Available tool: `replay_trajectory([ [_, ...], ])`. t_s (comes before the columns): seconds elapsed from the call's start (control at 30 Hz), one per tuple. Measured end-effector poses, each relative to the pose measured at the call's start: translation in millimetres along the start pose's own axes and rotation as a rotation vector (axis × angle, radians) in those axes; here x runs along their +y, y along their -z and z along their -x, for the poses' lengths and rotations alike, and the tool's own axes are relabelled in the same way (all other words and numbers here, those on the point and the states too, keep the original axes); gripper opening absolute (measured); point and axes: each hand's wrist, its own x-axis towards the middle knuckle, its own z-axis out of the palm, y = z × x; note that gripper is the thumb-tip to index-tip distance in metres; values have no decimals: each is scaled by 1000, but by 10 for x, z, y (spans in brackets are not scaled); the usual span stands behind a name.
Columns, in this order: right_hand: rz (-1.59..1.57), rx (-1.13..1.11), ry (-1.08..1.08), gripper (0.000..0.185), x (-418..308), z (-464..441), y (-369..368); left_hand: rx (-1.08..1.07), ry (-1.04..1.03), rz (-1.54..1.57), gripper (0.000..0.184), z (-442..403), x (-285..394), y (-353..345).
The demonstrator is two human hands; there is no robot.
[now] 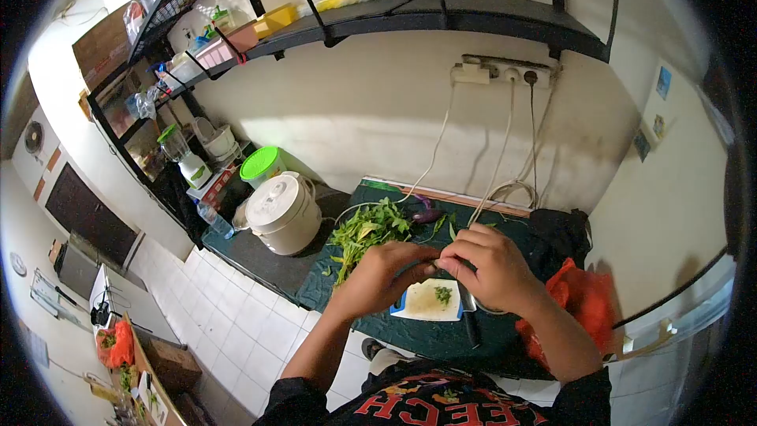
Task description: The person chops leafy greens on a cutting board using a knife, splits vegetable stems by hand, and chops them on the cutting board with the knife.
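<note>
My left hand [388, 272] and my right hand [482, 262] meet above the cutting board, fingers closed around something small and greenish that I cannot make out. Below them lies a white cutting board [408, 306] with a blue edge, bearing a small heap of chopped greens [443, 295]. Beside the board's right edge is a knife [471, 323] with a black handle, its blade partly hidden under my right hand. Leafy greens [369, 230] are piled behind my left hand. A purple eggplant [426, 216] lies at the back of the dark green cloth [426, 341].
A white rice cooker [282, 213] and a green-lidded tub [262, 164] stand to the left. The red plastic bag [569, 308] and a black bag [558, 237] are at the right. White cables [438, 142] hang down the wall to the table's back.
</note>
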Motion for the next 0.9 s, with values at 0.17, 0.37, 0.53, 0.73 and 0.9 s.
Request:
replay_trajectory([
  [0.17, -19, -21, -33, 17, 62, 66, 47, 10, 46, 223, 19, -34, 3, -80],
  [0.37, -120, -66, -143, 18, 104, 139, 66, -110, 50, 123, 20, -26, -37, -56],
  [0.53, -173, -64, -154, 19, 131, 142, 43, 6, -208, 13, 18, -78, -111, -119],
  [0.73, -346, -49, -339, 23, 156, 154, -2, 15, -89, -55, 23, -7, -177, -248],
  [0.9, -385, -69, -454, 26, 233, 154, -15, 55, -251, -161, 30, 2, -232, -203],
])
